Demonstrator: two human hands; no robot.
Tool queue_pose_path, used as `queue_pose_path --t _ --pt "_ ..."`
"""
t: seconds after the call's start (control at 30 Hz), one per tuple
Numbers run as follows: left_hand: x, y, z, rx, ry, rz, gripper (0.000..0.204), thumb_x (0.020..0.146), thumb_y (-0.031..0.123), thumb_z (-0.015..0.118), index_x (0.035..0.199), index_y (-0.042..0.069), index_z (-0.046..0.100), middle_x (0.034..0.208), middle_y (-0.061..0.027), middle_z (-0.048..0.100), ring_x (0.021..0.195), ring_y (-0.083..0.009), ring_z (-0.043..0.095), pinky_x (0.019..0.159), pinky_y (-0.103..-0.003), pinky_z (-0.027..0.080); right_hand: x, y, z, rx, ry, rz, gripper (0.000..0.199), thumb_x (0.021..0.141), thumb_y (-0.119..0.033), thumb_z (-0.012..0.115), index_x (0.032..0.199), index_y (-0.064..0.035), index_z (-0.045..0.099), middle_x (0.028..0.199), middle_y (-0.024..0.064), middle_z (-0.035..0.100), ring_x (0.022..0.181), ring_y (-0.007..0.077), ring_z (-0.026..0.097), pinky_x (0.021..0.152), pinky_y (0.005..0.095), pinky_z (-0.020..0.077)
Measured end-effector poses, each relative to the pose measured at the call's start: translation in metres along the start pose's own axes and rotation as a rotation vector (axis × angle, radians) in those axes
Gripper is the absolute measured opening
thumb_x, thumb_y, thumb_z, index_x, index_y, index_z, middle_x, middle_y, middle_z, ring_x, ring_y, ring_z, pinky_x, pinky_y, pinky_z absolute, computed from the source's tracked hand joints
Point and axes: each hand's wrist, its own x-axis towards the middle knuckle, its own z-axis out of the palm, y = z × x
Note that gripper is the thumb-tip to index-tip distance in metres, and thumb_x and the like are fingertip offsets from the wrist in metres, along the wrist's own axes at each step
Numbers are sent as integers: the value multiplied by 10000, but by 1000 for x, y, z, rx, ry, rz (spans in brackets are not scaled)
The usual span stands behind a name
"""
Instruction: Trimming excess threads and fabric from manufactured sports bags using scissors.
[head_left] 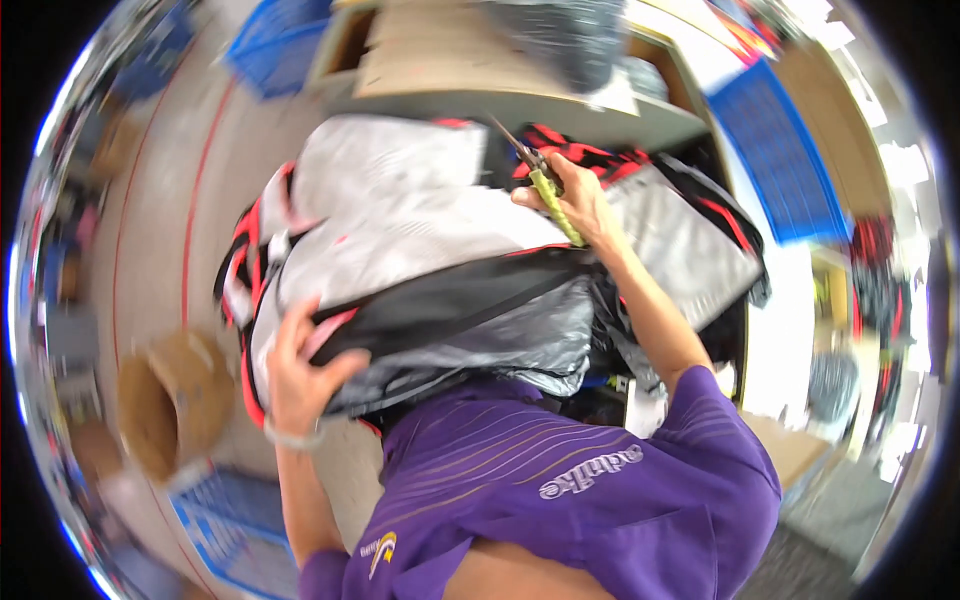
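A large sewn piece of silver-grey and black fabric with red edging (pixel 400 250) lies spread in front of me, reaching down to my lap. My left hand (pixel 305 370) rests on its near left part, with fingers spread beside a red-edged spot. In my right hand (pixel 578 200) is a pair of scissors (pixel 546 190) with yellow-green handles. Their dark, narrow blades point away and to the left, above the fabric. At the right, under my forearm, a similar grey piece with red and black edging (pixel 680 235) lies bunched up.
Beyond the fabric, a wooden board (pixel 420 50) and a dark plastic-wrapped bundle (pixel 565 40) lie on the workbench. Blue crates stand at the far left (pixel 275 50), right (pixel 780 150) and near left (pixel 235 525). An open cardboard box (pixel 175 400) sits on the floor at left.
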Motion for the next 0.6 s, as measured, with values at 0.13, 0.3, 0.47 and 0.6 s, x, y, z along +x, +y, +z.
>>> queue_pose_path --t 0.13,0.3,0.47,0.6 --pt "-12 6 0 536 -197 60 648 567 275 872 1125 53 626 939 -157 646 820 -323 587 780 -401 452 -61 110 23 258 58 479 684 598 -555 806 860 29 564 794 155 617 742 265 593 693 369 457" --pt "50 30 9 623 -187 279 253 631 104 810 820 34 656 723 -116 626 667 -287 581 643 -372 455 -60 133 37 695 287 283 378 694 -232 774 911 4 574 791 40 573 752 129 551 667 274 452" --pt "106 179 -9 767 97 859 192 696 -55 721 866 0 653 780 -131 650 722 -228 620 693 -324 485 -7 59 -119 971 586 -276 221 753 -85 691 899 61 611 848 123 672 718 146 626 654 264 515" --pt "133 267 33 531 392 1386 217 780 -75 677 990 -22 671 893 -120 692 768 -223 658 763 -302 515 -105 20 -300 847 1117 -549 191 744 -23 665 911 6 576 786 81 618 726 189 640 641 299 537"
